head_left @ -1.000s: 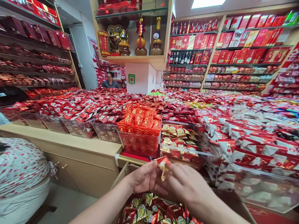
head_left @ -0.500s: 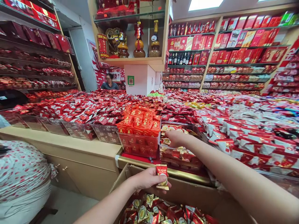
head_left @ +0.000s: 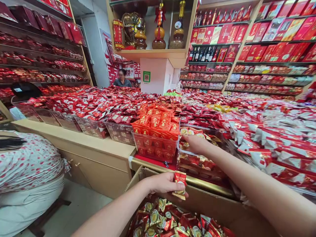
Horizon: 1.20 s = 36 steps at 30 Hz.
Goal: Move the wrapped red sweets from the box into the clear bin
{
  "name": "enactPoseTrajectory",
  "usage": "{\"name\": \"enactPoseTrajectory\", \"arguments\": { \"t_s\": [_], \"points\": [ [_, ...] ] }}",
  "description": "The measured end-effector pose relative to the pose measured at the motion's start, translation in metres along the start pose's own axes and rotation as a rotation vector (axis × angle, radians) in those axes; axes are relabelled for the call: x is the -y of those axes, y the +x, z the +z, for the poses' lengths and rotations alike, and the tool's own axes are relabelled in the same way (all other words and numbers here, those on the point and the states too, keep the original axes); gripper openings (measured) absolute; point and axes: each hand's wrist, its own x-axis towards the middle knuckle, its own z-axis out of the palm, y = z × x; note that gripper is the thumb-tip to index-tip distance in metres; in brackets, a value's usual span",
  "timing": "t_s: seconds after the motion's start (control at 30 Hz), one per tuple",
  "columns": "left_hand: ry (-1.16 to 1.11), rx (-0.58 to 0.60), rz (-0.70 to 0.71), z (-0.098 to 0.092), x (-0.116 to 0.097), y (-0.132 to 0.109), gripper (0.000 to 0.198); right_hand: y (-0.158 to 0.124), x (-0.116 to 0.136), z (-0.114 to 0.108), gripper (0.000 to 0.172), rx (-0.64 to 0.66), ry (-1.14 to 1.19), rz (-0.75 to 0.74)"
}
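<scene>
My left hand [head_left: 163, 184] grips a red and gold wrapped candy [head_left: 180, 185] marked DURIAN, thumb across its front. Below it, an open cardboard box [head_left: 209, 207] holds a heap of similar wrapped candies [head_left: 158, 220]. My right hand [head_left: 196, 144] reaches into a clear plastic bin [head_left: 197, 166] of gold and red candies. Its fingers are bent down at the bin's left side and their tips are hidden, so what they hold, if anything, does not show. Just left stands a clear bin of orange-red packets [head_left: 156, 144].
Bins of red packets [head_left: 84, 108] line the counter [head_left: 106, 144]. White and red packets [head_left: 259, 154] pile up at right. A person in a spotted top [head_left: 29, 164] sits at left; another person [head_left: 122, 80] is at the back. Shelves [head_left: 217, 42] line the walls.
The view has shifted, so most things sit further right in the picture. My left hand still holds the candy over the box, and my right hand stays at the candy bin.
</scene>
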Motion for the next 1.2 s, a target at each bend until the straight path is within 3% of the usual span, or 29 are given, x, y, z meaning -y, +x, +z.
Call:
{"name": "enactPoseTrajectory", "arguments": {
  "t_s": [0.17, 0.33, 0.53, 0.63, 0.73, 0.8, 0.9, 0.97, 1.03, 1.1, 1.2],
  "points": [
    [0.002, 0.015, 0.001, -0.001, 0.001, -0.001, 0.027, -0.002, -0.002, 0.000, 0.025, -0.046, 0.012, 0.028],
    [0.016, 0.016, -0.002, -0.003, 0.001, 0.000, 0.027, -0.004, 0.000, -0.003, 0.019, -0.143, 0.073, 0.079],
    [0.079, 0.078, -0.040, -0.005, -0.004, -0.003, 0.033, -0.007, 0.003, -0.011, 0.015, -0.166, 0.191, 0.056],
    [0.102, 0.120, -0.024, -0.005, -0.008, -0.006, 0.034, -0.024, 0.011, -0.026, 0.017, -0.253, 0.231, 0.062],
    [0.111, 0.087, 0.032, -0.002, -0.010, -0.009, 0.032, -0.057, 0.031, -0.035, 0.019, -0.337, 0.348, -0.040],
    [0.117, 0.060, 0.060, 0.001, -0.011, -0.010, 0.032, -0.080, 0.048, -0.030, 0.020, -0.306, 0.400, -0.080],
    [0.108, 0.058, 0.089, 0.008, -0.011, -0.010, 0.033, -0.106, 0.068, -0.012, 0.016, -0.187, 0.392, -0.005],
    [0.107, 0.086, 0.101, 0.011, -0.011, -0.010, 0.034, -0.114, 0.071, -0.006, 0.014, -0.110, 0.403, 0.013],
    [0.126, 0.110, 0.081, 0.012, -0.009, -0.009, 0.038, -0.115, 0.065, -0.014, 0.014, -0.077, 0.443, -0.009],
    [0.182, 0.083, 0.020, 0.009, -0.006, -0.008, 0.043, -0.112, 0.050, -0.035, 0.016, -0.183, 0.472, 0.007],
    [0.286, -0.016, -0.054, 0.002, 0.002, -0.003, 0.045, -0.099, 0.024, -0.069, 0.017, -0.480, 0.455, 0.144]
  ]
}}
